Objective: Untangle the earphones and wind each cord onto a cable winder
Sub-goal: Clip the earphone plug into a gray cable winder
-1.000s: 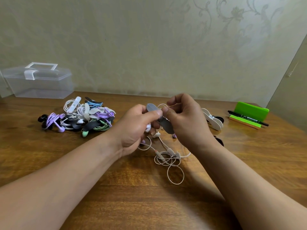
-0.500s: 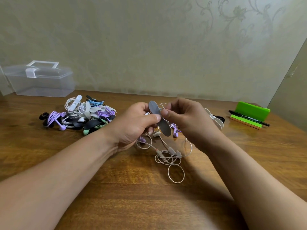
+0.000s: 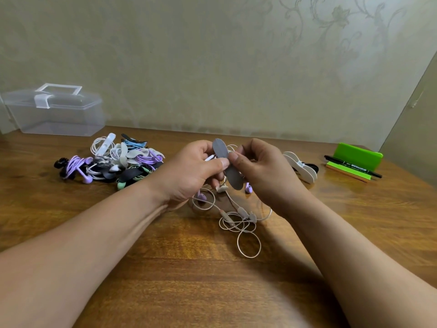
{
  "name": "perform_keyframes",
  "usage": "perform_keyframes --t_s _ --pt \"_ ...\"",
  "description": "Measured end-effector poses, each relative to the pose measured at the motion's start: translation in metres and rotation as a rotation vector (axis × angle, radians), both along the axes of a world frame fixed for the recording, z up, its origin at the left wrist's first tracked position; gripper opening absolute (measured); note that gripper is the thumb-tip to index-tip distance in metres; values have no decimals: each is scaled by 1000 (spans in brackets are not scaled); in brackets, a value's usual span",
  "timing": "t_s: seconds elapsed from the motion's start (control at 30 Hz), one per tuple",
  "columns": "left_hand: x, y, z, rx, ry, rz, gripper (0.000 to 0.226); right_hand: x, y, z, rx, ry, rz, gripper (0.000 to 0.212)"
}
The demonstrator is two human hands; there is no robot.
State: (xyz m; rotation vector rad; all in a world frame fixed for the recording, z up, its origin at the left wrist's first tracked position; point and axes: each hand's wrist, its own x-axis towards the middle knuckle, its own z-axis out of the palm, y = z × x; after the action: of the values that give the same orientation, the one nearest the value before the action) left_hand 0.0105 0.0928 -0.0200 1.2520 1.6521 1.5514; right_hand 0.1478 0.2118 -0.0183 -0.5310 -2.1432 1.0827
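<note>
Grey and narrow at the waist, the cable winder (image 3: 233, 178) is held tilted above the wooden table (image 3: 189, 287), its upper end leaning away from the person. The left hand (image 3: 192, 172) grips it from the left, thumb pressed on its middle and the other fingers curled behind it. The right hand (image 3: 266, 172) pinches the same middle from the right between thumb and forefinger, with the remaining fingers bent loosely above. Below the winder a pale cord (image 3: 237, 224) hangs down and lies on the table in a loose tangle of loops nearer the person. Two purple earbuds (image 3: 248, 189) lie just under the winder, one on each side. Whether any cord is already wrapped on the winder cannot be told. Just right of it, past the right hand, a white winder (image 3: 301, 169) lies on the table. Farther right is a green block (image 3: 357, 156) with a black pen (image 3: 352, 167) lying in front of it. Left of the winder lies a heap of earphones (image 3: 113, 162) in purple, white, black and blue. Beyond that heap, against the wall, is a clear plastic box (image 3: 54, 114) with its lid closed.
</note>
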Motion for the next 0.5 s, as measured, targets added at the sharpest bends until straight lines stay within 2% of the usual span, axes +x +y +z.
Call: perform_keyframes --t_s 0.2,0.4,0.5 --pt "-2 -1 4 100 -66 -28 10 0 5 0 -190 67 74 16" --pt "-9 2 -6 39 53 5 14 -4 0 -4 -227 45 61 14" --pt "-14 -2 -5 -26 149 -34 13 -3 -2 -2 -286 0 118 20"
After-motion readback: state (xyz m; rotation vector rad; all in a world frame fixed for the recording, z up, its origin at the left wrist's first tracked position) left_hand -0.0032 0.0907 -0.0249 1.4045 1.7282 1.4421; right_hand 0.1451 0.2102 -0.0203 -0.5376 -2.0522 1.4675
